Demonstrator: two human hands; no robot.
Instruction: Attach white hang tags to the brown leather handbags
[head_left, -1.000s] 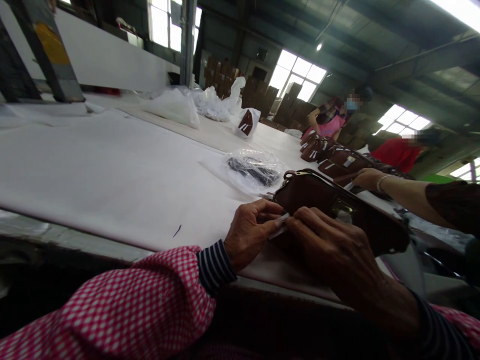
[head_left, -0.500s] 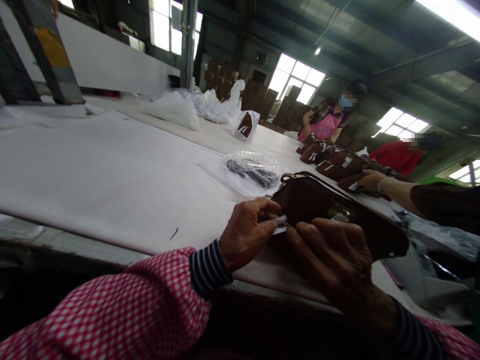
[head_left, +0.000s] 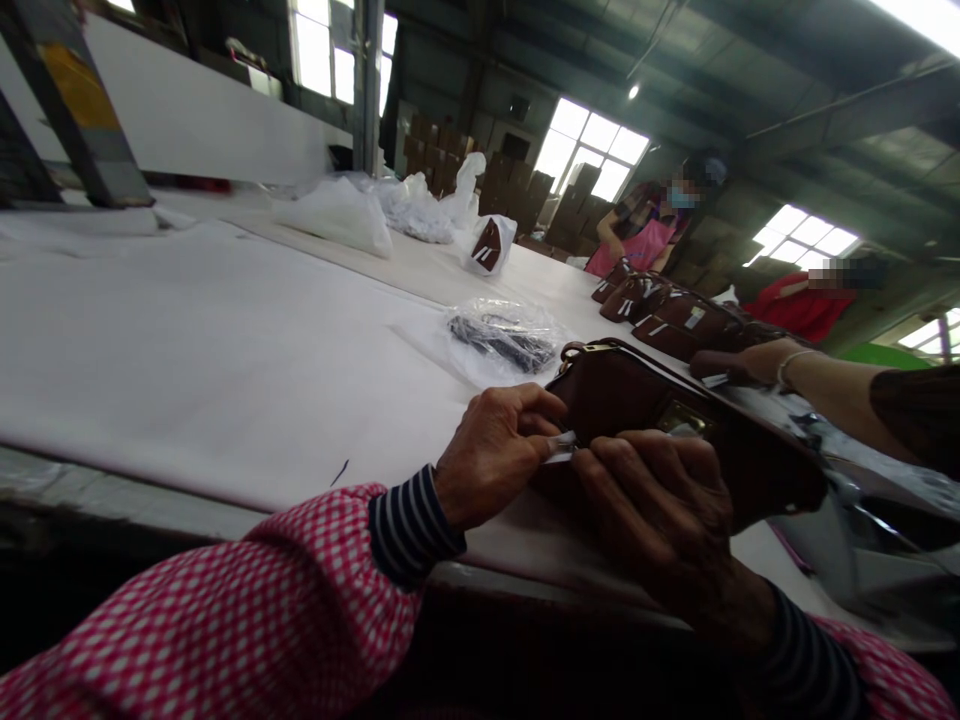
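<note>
A dark brown handbag (head_left: 622, 395) with gold-coloured fittings lies tilted on the table, close in front of me. My left hand (head_left: 499, 455) pinches a small white strip (head_left: 561, 447) between thumb and forefinger at the bag's near left part. A small metal piece seems to show on the strip. Just right of it, my right hand (head_left: 664, 510) is closed against the bag, its fingertips meeting the strip's end. What lies between those fingertips is hidden. The right hand also covers part of the bag's near side.
Behind the handbag lies a clear plastic bag (head_left: 502, 335) with something dark inside. Several brown handbags (head_left: 686, 322) stand to the right, where a co-worker's hand (head_left: 750, 362) reaches in. A wrapped bag (head_left: 489, 246) and crumpled plastic (head_left: 420, 208) sit farther back on the white table (head_left: 187, 350).
The co-worker's hand at right has drawn back rightward with a brown piece bearing a white strip. My hands stay at the same place on the handbag, with only slight finger shifts.
</note>
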